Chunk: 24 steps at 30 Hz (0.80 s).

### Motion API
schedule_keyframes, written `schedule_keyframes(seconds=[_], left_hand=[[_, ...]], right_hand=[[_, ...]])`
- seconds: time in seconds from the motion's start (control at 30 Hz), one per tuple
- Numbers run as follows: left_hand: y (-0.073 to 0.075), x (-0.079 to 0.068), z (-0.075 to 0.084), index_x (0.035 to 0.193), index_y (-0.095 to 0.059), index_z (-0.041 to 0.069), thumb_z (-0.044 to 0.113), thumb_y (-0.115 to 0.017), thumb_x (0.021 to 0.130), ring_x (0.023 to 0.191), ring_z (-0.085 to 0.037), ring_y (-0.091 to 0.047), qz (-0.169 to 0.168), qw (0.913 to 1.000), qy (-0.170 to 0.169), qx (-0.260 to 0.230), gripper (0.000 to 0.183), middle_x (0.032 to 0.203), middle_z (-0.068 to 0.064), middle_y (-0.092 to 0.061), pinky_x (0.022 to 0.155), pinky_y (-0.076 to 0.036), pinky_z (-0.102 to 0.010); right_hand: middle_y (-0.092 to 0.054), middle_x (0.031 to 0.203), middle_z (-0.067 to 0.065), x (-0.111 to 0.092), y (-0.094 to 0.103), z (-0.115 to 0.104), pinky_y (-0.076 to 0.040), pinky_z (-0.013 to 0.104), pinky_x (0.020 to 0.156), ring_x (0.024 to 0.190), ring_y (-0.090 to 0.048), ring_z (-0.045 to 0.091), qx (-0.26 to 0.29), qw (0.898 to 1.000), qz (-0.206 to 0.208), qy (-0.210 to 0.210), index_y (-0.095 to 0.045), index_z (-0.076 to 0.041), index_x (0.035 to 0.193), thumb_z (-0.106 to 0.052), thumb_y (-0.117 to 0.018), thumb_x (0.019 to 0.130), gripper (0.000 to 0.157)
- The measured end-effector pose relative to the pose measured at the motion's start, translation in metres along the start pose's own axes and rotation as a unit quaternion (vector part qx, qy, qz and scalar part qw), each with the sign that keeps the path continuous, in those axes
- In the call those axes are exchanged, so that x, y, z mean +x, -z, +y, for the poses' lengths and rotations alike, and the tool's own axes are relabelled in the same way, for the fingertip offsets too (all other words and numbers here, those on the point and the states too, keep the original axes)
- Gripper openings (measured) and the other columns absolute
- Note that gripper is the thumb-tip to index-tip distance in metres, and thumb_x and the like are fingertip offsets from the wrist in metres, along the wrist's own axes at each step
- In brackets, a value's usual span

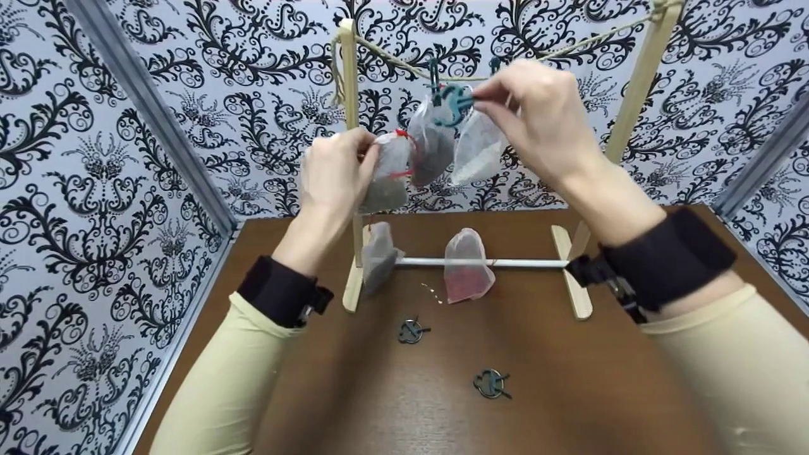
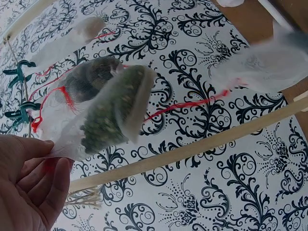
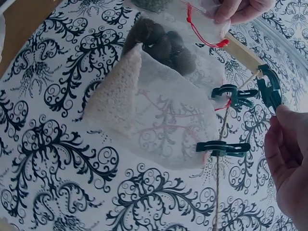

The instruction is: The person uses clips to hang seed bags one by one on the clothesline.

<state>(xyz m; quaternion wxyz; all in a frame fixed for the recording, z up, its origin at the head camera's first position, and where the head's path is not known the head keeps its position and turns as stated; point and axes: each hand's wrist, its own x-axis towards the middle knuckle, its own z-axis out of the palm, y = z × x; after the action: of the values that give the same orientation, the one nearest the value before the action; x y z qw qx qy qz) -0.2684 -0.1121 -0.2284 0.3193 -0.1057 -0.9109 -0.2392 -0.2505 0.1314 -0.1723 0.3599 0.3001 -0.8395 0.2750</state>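
My left hand (image 1: pixel 332 167) pinches the top corner of a white mesh drawstring bag (image 2: pixel 115 108) with green, leafy-looking bits inside and a red cord. Between thumb and fingertips, my right hand (image 1: pixel 543 114) holds a dark green spring clip (image 3: pixel 269 86) close in front of the rope (image 1: pixel 392 60). Two more mesh bags hang there from green clips: one with dark round lumps (image 3: pixel 166 48), the other with pale grains (image 3: pixel 113 94). In the head view, the held bag is left of both, near the left wooden post (image 1: pixel 351 82).
Below, a mesh bag with pinkish contents (image 1: pixel 466 278) and one with greyish contents (image 1: pixel 378 262) lie by the white crossbar (image 1: pixel 423 261). Two green clips (image 1: pixel 412 331) (image 1: pixel 492 383) rest on the brown table (image 1: pixel 569 379). The right wooden post (image 1: pixel 644 76) stands beyond my right arm.
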Motion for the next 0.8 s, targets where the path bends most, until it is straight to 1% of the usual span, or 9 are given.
schedule_keyframes(seconds=[0.13,0.3,0.4,0.47,0.53,0.63,0.73,0.8], left_hand=[[0.001,0.001,0.001,0.106,-0.076,0.012,0.025,-0.067,0.095,0.082,-0.029,-0.075,-0.007,0.9997,-0.002,0.021,0.019,0.102,-0.011,-0.078,0.073,-0.061,-0.037],[0.004,0.003,0.002,0.103,-0.077,0.014,0.027,-0.067,0.095,0.076,-0.029,-0.074,0.004,0.9975,-0.017,0.068,0.018,0.097,-0.008,-0.079,0.067,-0.059,-0.039],[0.008,0.008,0.005,0.103,-0.076,0.012,0.027,-0.066,0.095,0.075,-0.028,-0.074,0.010,0.9968,-0.022,0.077,0.020,0.096,-0.009,-0.079,0.064,-0.059,-0.038],[0.010,0.012,0.006,0.104,-0.076,0.011,0.027,-0.066,0.096,0.074,-0.028,-0.074,0.019,0.9972,-0.018,0.070,0.021,0.097,-0.010,-0.078,0.063,-0.059,-0.036],[0.012,0.018,0.006,0.104,-0.075,0.008,0.026,-0.065,0.096,0.073,-0.027,-0.074,0.035,0.9979,-0.012,0.053,0.021,0.097,-0.012,-0.078,0.062,-0.059,-0.034],[0.014,0.026,0.006,0.103,-0.074,0.004,0.021,-0.064,0.097,0.072,-0.027,-0.074,0.067,0.9975,-0.003,0.020,0.021,0.096,-0.013,-0.078,0.063,-0.059,-0.033],[0.014,0.035,0.007,0.103,-0.073,0.002,0.019,-0.061,0.098,0.073,-0.026,-0.073,0.087,0.9962,0.004,-0.006,0.022,0.095,-0.013,-0.078,0.065,-0.059,-0.031],[0.013,0.040,0.007,0.103,-0.073,0.001,0.019,-0.061,0.098,0.075,-0.026,-0.074,0.095,0.9954,0.002,-0.008,0.023,0.095,-0.014,-0.078,0.066,-0.060,-0.031]], right_hand=[[-0.074,0.098,0.019,0.010,0.002,-0.003,-0.041,0.005,0.067,0.079,-0.065,0.020,-0.005,1.000,0.003,-0.005,-0.072,0.005,0.100,-0.003,-0.068,0.091,0.012],[-0.075,0.100,0.016,0.018,0.003,-0.005,-0.041,0.007,0.068,0.079,-0.063,0.016,-0.011,0.999,0.002,-0.034,-0.074,0.000,0.101,-0.006,-0.068,0.092,0.012],[-0.075,0.102,0.014,0.025,0.003,-0.006,-0.042,0.008,0.070,0.082,-0.065,0.017,-0.020,0.999,0.000,-0.042,-0.074,-0.001,0.102,-0.009,-0.068,0.093,0.013],[-0.075,0.103,0.014,0.029,0.002,-0.007,-0.046,0.010,0.072,0.084,-0.067,0.019,-0.025,0.999,-0.002,-0.043,-0.074,-0.001,0.102,-0.010,-0.068,0.093,0.014],[-0.075,0.104,0.014,0.035,0.001,-0.008,-0.050,0.013,0.077,0.088,-0.069,0.021,-0.030,0.998,-0.006,-0.046,-0.074,-0.001,0.103,-0.011,-0.068,0.093,0.015],[-0.075,0.105,0.014,0.044,0.001,-0.011,-0.055,0.022,0.082,0.091,-0.070,0.022,-0.035,0.998,-0.013,-0.053,-0.073,0.000,0.103,-0.010,-0.067,0.094,0.015],[-0.075,0.108,0.014,0.053,0.000,-0.013,-0.056,0.028,0.087,0.095,-0.070,0.022,-0.047,0.996,-0.025,-0.067,-0.072,0.000,0.105,-0.009,-0.065,0.095,0.015],[-0.075,0.109,0.014,0.058,-0.002,-0.014,-0.056,0.030,0.089,0.097,-0.070,0.022,-0.052,0.995,-0.033,-0.072,-0.072,0.000,0.105,-0.009,-0.065,0.095,0.016]])
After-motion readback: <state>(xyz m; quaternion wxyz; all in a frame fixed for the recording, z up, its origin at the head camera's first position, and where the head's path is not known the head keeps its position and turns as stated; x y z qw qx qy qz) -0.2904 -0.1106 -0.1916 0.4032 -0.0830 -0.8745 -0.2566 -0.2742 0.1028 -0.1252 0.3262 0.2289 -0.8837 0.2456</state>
